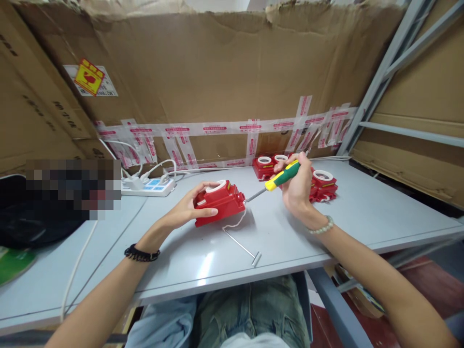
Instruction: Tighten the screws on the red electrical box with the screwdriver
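Red housing, clasped by the left hand, points lengthwise rightward; the right hand grasps a screwdriver slanting down-left.

The left hand grips a red box; the right hand holds a screwdriver to its corded end. A hammer lies on the table.

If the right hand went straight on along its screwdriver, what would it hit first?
Most likely the red housing in the left hand: the screwdriver in the right hand points at that housing's end, touching or nearly so; depth there is hard to judge.
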Motion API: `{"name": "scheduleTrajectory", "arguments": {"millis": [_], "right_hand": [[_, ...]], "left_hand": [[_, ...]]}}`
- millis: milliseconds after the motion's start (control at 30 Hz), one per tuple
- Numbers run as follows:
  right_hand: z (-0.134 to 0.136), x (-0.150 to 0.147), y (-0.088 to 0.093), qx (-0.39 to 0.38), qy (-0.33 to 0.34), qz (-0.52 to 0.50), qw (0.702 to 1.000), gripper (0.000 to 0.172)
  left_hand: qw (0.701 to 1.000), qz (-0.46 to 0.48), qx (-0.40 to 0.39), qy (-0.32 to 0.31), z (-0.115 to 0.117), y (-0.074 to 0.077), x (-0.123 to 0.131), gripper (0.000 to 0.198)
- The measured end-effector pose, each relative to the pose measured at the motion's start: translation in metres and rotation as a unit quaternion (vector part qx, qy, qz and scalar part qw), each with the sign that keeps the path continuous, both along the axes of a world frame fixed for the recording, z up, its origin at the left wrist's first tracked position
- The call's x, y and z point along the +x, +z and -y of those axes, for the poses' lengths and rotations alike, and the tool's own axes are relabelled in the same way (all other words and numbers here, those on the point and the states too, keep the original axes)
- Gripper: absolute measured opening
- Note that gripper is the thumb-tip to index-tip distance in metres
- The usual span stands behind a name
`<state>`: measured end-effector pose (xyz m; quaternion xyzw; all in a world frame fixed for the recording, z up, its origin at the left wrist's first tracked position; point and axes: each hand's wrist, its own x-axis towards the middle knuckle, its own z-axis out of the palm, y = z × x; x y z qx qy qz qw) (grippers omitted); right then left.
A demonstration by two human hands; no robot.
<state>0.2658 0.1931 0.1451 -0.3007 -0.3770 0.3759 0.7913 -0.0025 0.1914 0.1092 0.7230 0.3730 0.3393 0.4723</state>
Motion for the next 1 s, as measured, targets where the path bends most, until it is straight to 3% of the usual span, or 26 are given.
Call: {"name": "scheduleTrajectory", "arguments": {"millis": [100, 233, 433, 633, 833, 1000], "right_hand": [[-0.005, 0.018, -0.013, -0.101, -0.016, 0.082, 0.991, 0.034], [-0.008, 0.04, -0.026, -0.189, 0.053, 0.214, 0.957, 0.033], [0.004, 0.052, -0.027, -0.168, 0.122, 0.286, 0.935, 0.034], [0.009, 0.064, -0.024, -0.182, 0.244, 0.272, 0.913, 0.03], [0.009, 0.059, -0.027, -0.207, 0.188, 0.331, 0.901, 0.02], [0.004, 0.053, -0.03, -0.203, 0.153, 0.378, 0.89, 0.037]], "left_hand": [[1.0, -0.022, 0.013, 0.016, 0.0, 0.0, -0.001, 0.07], [0.998, -0.046, 0.015, 0.031, -0.001, 0.0, -0.002, 0.071], [0.998, -0.05, 0.03, 0.038, -0.002, 0.002, -0.006, 0.069], [0.995, -0.069, 0.043, 0.062, -0.005, 0.0, -0.012, 0.074], [0.993, -0.069, 0.059, 0.081, -0.005, 0.001, -0.012, 0.073], [0.992, -0.068, 0.065, 0.089, -0.012, -0.001, -0.018, 0.073]]}}
